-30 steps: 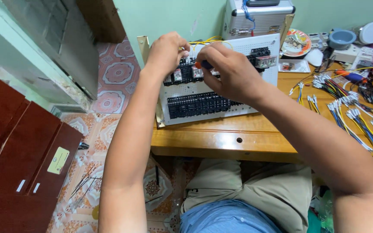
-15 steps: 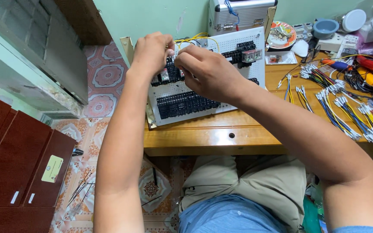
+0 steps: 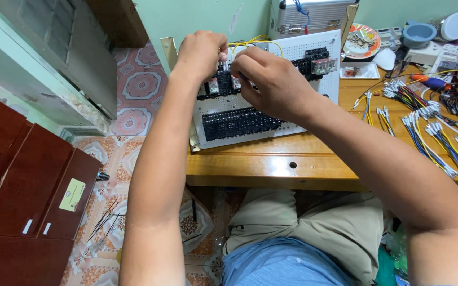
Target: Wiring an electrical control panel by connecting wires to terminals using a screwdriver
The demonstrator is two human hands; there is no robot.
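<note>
A white perforated panel (image 3: 314, 114) leans on the wooden table (image 3: 271, 164). It carries rows of black terminal blocks (image 3: 237, 123) and clear relays (image 3: 324, 65). My left hand (image 3: 200, 53) is at the panel's upper left corner, its fingers closed by a looping yellow wire (image 3: 258, 40). My right hand (image 3: 271, 79) is just beside it, fingertips pinched together at the upper relay row. What the right hand pinches is hidden by the fingers. The two hands almost touch.
Bundles of blue, yellow and mixed wires with crimped ends (image 3: 436, 135) lie on the table at the right. Behind them are a plate of small parts (image 3: 361, 42), a blue bowl (image 3: 417, 34) and a metal case (image 3: 306, 16). Dark red cabinets (image 3: 22, 185) stand left on the tiled floor.
Both hands stay at the same spot on the panel's upper left, with only small finger movement. The view has shifted slightly.
</note>
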